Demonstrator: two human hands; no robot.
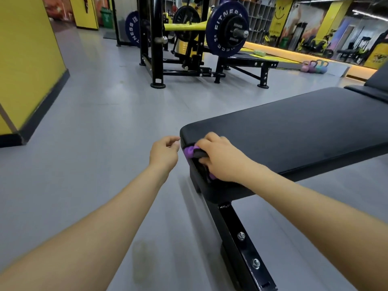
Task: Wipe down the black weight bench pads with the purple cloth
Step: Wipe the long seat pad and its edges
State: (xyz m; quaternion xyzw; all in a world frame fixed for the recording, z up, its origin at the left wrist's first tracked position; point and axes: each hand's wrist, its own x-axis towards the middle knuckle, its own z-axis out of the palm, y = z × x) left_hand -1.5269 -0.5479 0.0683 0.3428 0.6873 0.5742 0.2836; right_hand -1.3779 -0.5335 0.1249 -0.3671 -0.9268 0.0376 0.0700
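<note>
Two bare forearms reach up from the bottom of the frame. At lower right, the black steel leg [241, 246] of the bench slants down toward the bottom edge, with two bolts showing on its side.

Just right of centre, the right hand [220, 159] lies over the near end of the black bench pad [294, 131], its grip curled round the purple cloth [190, 151] and pressing it against the pad's rounded end face. Only a bunched purple fold shows at the fingertips and a sliver under the heel of the hand; the rest is covered.

The left hand [164, 153] hangs just left of the pad's corner, apart from it, fingers loosely curled and holding nothing.

The pad's top runs toward the upper right, where a narrow gap separates it from a second pad [375, 85] tilted upward at the right edge.

Open grey floor [94, 133] spreads left of the bench and beyond its far long edge. A yellow wall [27, 59] with a dark baseboard bounds the left side.

At upper centre stands a black rack [156, 49] holding a barbell with a large weight plate [226, 28]. Small coloured kettlebells [315, 67] sit at upper right.
</note>
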